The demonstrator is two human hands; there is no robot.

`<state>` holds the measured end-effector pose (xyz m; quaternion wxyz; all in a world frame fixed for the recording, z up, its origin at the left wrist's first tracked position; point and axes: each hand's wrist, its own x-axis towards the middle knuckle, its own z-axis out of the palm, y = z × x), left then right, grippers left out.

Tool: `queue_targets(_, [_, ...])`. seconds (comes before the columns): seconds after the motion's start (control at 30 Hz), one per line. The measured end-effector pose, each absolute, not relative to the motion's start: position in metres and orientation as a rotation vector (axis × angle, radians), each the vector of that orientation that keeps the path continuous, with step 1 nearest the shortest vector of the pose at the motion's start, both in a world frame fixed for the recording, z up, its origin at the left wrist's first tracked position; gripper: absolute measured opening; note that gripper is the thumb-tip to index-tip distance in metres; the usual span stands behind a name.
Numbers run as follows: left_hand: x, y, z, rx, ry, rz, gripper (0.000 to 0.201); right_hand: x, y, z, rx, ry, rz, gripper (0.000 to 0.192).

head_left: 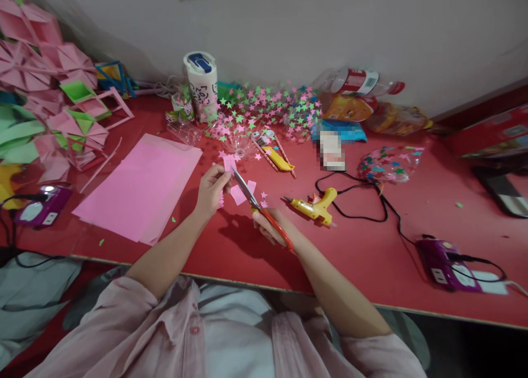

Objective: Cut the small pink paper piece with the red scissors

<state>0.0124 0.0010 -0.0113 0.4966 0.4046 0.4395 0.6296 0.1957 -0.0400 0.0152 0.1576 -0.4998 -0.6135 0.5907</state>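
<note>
The right hand (270, 226) grips red-handled scissors (259, 208), blades open toward a small pink paper piece (229, 162) pinched in the left hand (212, 188). Pink scraps (242, 193) lie between the hands on the red tabletop (371, 257). A yellow glue gun (313, 206) rests just right; pink sheets (140, 193) lie left.

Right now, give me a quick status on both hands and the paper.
Left hand pinching small pink paper piece. Right hand gripping red-handled scissors, blades at the paper. Glue gun lies just right, apart.
</note>
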Motion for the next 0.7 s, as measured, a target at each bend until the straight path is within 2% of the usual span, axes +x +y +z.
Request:
queue_targets(0.37, [0.0136, 0.0017, -0.0127, 0.941, 1.042, 1.511, 0.022, 0.1955, -0.033, 0.0056, -1.565, -1.742, 1.673, 0.059])
queue_targets(0.7, [0.012, 0.0025, -0.0107, 0.937, 1.045, 1.499, 0.021, 0.1966, -0.0338, 0.0112, -1.548, -1.781, 1.637, 0.054])
